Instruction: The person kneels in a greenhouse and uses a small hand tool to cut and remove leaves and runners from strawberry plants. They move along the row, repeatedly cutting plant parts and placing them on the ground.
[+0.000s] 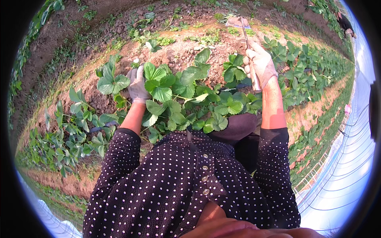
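My right hand [260,61], in a pale work glove, is closed around the wooden handle [254,78] of a short hand hoe. Its thin metal neck [245,34] runs away from me to a flat blade [237,22] at the soil near the bed's far edge. My left hand [137,84], gloved too, reaches in among the leaves of a strawberry plant [162,83], its fingers pointing away from me. Beside those fingertips is a small white flower [136,60]. Leaves partly cover this hand, so whether it grips a stem cannot be made out.
Rows of strawberry plants [306,70] continue right and left [68,134] along the raised soil bed. Small weeds [165,40] grow on its far slope. A dark drip hose [102,127] shows under the leaves. Plastic greenhouse film [351,148] curves at right; another person [345,23] is at upper right.
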`<state>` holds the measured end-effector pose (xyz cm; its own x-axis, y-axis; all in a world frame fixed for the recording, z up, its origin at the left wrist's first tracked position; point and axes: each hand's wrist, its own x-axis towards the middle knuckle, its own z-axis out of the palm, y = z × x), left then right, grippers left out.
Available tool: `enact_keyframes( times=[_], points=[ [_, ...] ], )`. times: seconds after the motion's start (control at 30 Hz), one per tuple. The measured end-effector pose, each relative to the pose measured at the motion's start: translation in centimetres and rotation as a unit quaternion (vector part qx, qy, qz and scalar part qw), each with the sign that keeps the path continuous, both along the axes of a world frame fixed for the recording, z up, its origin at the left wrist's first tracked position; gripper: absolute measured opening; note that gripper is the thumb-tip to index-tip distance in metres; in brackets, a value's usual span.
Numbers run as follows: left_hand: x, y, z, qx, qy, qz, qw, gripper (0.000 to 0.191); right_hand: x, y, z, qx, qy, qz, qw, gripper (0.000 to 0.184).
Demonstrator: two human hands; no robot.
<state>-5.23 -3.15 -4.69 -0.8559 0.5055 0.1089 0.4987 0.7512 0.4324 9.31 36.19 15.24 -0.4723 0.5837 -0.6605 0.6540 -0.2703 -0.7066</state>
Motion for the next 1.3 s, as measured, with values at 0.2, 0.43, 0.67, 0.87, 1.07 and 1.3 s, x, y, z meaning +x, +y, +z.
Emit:
enact_keyframes(
  times=[0.2,0.43,0.67,0.87,1.07,1.3],
  points=[
    [-0.2,0.1,0.2,-0.004,-0.012,0.006,1.0,0.056,-1.7,-4.4,-5.0,-0.012,-0.058,-0.01,0.998,0.042],
    [0.1,0.6,1.8,0.0,0.007,-0.006,1.0,0.052,1.5,-6.9,0.7,-0.032,-0.043,0.047,0.997,0.057],
    [0.0,0.5,1.1,0.016,0.011,0.002,1.0,0.053,-0.6,-7.3,-2.1,-0.027,-0.069,0.005,0.997,0.054],
    [-0.2,0.3,0.2,0.005,0.031,-0.007,0.999,0.056,5.0,-8.7,1.0,0.007,-0.088,0.049,0.995,0.058],
    [-0.4,0.3,0.4,-0.016,0.001,0.004,1.0,0.056,2.0,-6.4,-0.6,0.026,-0.018,-0.038,0.999,0.054],
    [-0.6,0.0,-0.1,-0.004,0.061,-0.018,0.998,0.058,3.6,-9.3,-2.1,-0.087,-0.043,-0.088,0.991,0.054]
  ],
)
